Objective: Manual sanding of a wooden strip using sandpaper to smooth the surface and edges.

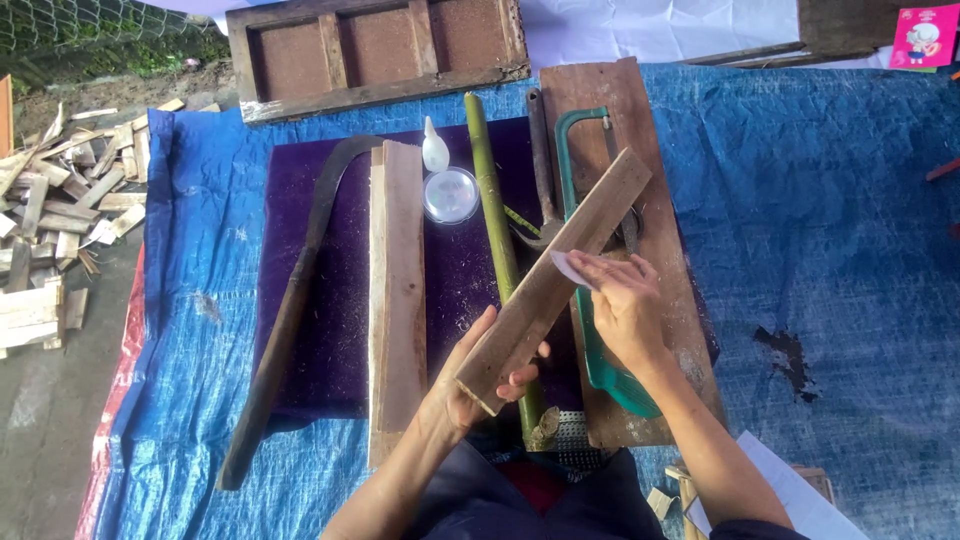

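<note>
Two bare hands work a wooden slat (555, 280) that slants from six toward one o'clock above the purple mat (340, 290). The left hand (470, 385) has its fingers wrapped around the slat's near end. The right hand (620, 300) pinches a small pale sheet (568, 268) flat against its top face.

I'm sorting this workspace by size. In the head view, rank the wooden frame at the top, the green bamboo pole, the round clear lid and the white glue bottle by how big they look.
1. Wooden frame, largest.
2. Bamboo pole, long but thin.
3. Round clear lid.
4. Glue bottle, smallest, close to the lid.
The frame lies farther from the camera, so it may be bigger still.
</note>
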